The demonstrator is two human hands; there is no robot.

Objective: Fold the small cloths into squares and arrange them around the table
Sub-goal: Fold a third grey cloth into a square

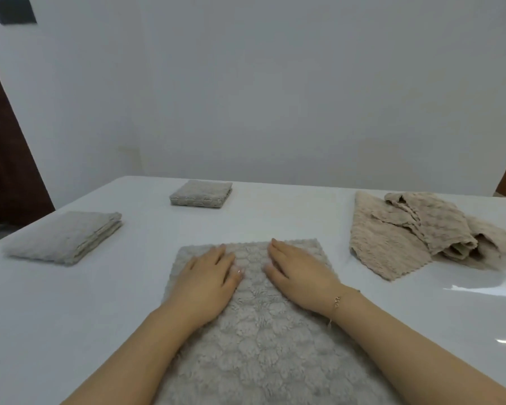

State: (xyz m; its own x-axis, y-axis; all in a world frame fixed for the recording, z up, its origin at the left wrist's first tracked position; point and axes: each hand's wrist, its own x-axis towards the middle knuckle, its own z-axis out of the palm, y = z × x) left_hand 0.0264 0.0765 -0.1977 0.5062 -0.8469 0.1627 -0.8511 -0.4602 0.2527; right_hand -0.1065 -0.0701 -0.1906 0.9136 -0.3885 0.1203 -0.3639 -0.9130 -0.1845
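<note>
folded cloths (63,237) left, unfolded pile (415,229) right

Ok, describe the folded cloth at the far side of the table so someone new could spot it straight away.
Start at the white table and look to its far edge, by the wall. The far folded cloth lies there alone, left of centre. It is a compact grey square, further away than the other folded cloth at the left edge.
</note>
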